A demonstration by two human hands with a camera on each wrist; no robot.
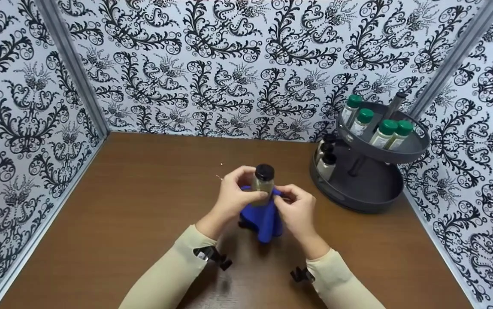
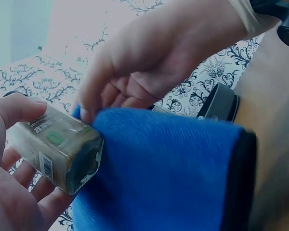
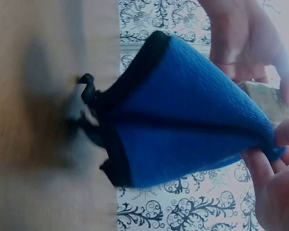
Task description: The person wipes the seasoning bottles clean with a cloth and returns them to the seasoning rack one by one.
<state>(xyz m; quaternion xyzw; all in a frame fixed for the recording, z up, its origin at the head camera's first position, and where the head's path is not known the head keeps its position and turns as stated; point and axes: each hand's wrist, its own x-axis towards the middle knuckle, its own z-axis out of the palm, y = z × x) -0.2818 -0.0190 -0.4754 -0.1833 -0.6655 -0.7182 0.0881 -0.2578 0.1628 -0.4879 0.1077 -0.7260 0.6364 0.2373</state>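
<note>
My left hand (image 1: pixel 237 192) grips a spice jar (image 1: pixel 263 185) with a black lid, held roughly upright above the table. In the left wrist view the jar (image 2: pixel 58 142) shows a label with a green mark, a barcode and its clear base. My right hand (image 1: pixel 296 209) pinches a blue cloth (image 1: pixel 265 219) by its upper edge, close beside the jar. The cloth hangs down in folds; in the right wrist view the cloth (image 3: pixel 183 115) has a black border. Whether the cloth touches the jar I cannot tell.
To the right stands a dark two-tier rack (image 1: pixel 358 201). Several green-lidded jars (image 1: pixel 384 133) occupy its upper tier, and black-lidded jars (image 1: pixel 326 165) stand at the left of the lower tier. Patterned walls enclose the brown table (image 1: pixel 152 184).
</note>
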